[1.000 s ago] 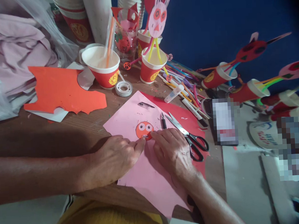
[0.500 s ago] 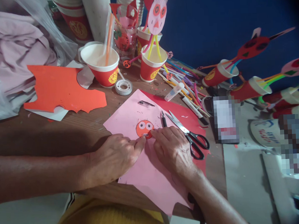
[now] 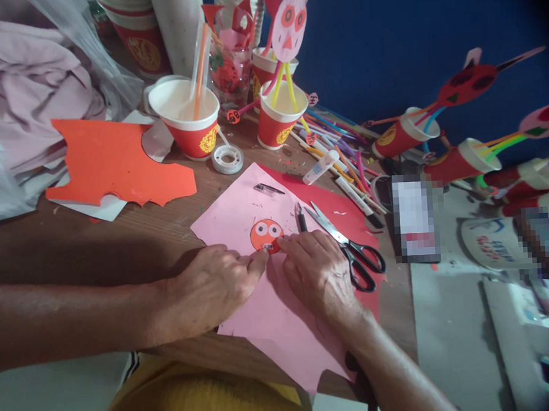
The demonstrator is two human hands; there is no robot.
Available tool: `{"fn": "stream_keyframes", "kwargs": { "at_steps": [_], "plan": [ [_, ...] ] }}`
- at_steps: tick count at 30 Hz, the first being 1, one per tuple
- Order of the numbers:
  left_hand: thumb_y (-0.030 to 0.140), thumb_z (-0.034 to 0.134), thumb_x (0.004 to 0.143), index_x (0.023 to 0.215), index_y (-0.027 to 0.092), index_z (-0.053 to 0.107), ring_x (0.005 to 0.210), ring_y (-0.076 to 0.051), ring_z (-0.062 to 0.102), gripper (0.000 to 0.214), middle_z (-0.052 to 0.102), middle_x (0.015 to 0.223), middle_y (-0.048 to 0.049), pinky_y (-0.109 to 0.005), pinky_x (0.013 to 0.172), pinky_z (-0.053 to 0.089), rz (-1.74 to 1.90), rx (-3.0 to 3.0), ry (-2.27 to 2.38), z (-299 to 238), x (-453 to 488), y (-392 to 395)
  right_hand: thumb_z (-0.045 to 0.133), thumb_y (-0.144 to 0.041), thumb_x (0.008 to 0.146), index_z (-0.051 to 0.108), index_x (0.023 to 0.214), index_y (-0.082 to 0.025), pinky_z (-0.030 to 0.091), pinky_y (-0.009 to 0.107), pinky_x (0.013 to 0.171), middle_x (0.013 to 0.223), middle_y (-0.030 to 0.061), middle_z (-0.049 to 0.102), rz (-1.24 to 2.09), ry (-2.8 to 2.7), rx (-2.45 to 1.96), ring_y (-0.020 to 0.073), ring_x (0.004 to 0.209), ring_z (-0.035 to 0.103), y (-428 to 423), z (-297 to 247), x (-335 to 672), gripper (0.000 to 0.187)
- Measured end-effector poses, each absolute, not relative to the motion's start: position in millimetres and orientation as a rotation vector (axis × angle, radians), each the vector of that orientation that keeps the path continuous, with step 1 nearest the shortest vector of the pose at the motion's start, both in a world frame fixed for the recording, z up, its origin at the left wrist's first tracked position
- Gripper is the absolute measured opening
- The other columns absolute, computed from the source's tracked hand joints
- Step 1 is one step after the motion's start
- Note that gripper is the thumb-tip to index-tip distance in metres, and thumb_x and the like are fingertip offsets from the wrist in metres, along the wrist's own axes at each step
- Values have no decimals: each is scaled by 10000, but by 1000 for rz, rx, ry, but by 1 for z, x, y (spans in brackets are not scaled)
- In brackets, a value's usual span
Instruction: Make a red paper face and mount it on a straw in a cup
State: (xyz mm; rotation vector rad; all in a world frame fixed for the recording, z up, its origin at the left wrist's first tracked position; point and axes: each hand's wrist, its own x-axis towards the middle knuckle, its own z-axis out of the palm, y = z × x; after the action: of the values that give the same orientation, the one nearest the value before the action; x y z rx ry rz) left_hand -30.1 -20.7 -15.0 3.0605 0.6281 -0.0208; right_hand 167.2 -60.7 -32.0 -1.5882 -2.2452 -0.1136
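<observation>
A small orange paper face (image 3: 267, 233) with two white eyes lies on a pink paper sheet (image 3: 238, 216) on the wooden table. My left hand (image 3: 212, 288) rests on the pink sheet with its index finger stretched to the face's lower edge. My right hand (image 3: 317, 271) lies opposite, its index fingertip pressing the same spot at the face's small mouth piece. The other fingers of both hands are curled loosely. Neither hand holds a tool.
Black-handled scissors (image 3: 350, 250) and a pen (image 3: 299, 217) lie just right of my right hand on a red sheet (image 3: 334, 208). Behind stand red paper cups (image 3: 189, 118), a tape roll (image 3: 226, 159), a glue tube (image 3: 319, 167), coloured straws and an orange cut sheet (image 3: 116, 168).
Both index fingertips stay pressed at the bottom of the orange face. Only the camera view has shifted slightly.
</observation>
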Motion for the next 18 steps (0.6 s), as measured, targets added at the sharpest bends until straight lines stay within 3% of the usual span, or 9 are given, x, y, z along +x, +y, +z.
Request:
{"fn": "stream_keyframes", "kwargs": {
  "at_steps": [18],
  "plan": [
    [12,495,764,1189,6,559,538,-201,652,430,665,652,-39,-314,480,494,16,3080,640,-16,-31,-21,480,-112,844,706,919,-167,420,322,735,769,50,653,-104,-2237,-1598,200,744,516,-61,-32,168,245]
  ]
}}
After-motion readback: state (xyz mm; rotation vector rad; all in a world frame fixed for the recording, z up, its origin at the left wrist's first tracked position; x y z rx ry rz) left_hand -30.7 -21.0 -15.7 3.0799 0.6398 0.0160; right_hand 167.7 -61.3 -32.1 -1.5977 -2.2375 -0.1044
